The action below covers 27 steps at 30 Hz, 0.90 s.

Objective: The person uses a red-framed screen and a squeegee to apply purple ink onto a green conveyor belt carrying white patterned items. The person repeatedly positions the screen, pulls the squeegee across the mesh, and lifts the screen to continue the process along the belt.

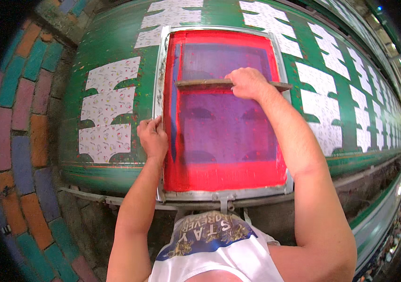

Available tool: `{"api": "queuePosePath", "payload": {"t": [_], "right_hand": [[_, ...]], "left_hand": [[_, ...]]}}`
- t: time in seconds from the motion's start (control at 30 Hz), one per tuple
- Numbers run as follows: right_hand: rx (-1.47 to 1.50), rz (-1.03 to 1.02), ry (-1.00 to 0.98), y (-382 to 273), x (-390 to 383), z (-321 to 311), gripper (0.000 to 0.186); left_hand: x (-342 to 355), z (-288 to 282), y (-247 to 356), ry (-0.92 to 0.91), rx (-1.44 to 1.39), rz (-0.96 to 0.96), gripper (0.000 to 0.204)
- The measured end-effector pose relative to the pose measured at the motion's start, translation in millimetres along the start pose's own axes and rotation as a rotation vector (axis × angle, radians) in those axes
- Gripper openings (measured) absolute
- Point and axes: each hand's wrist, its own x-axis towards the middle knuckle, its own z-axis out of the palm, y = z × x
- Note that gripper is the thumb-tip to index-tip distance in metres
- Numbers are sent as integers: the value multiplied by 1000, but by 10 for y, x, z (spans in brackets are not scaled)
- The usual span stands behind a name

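A screen-printing frame (161,89) with metal edges lies on the long green table. Its mesh (224,136) looks purple in the middle, with a red border and a blue strip along the left. Across the upper part of the mesh stands a long wooden squeegee (195,83). My right hand (247,83) grips the squeegee from above, near its middle. On the frame's left edge rests my left hand (153,135), its fingers curled at the metal. Under the mesh, darker notched shapes of a cut piece show through.
White printed fabric pieces (109,108) with notched sides lie left of the frame. More such pieces (320,101) run in rows to the right. A metal hinge (223,199) sits at the frame's near edge, beside the table rail. Coloured paving bricks (22,160) cover the floor at left.
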Motion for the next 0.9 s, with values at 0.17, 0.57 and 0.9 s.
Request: {"api": "queuePosePath", "payload": {"t": [0.17, 0.57, 0.9], "right_hand": [[9, 17, -27, -637, -936, 234, 45], [40, 13, 81, -1745, -2606, 924, 43], [96, -148, 24, -1797, -3116, 1219, 84]], "left_hand": [[-21, 41, -86, -10, -29, -41, 17], [-33, 13, -67, -39, -42, -75, 28], [9, -37, 7, -96, 41, -108, 35]]}}
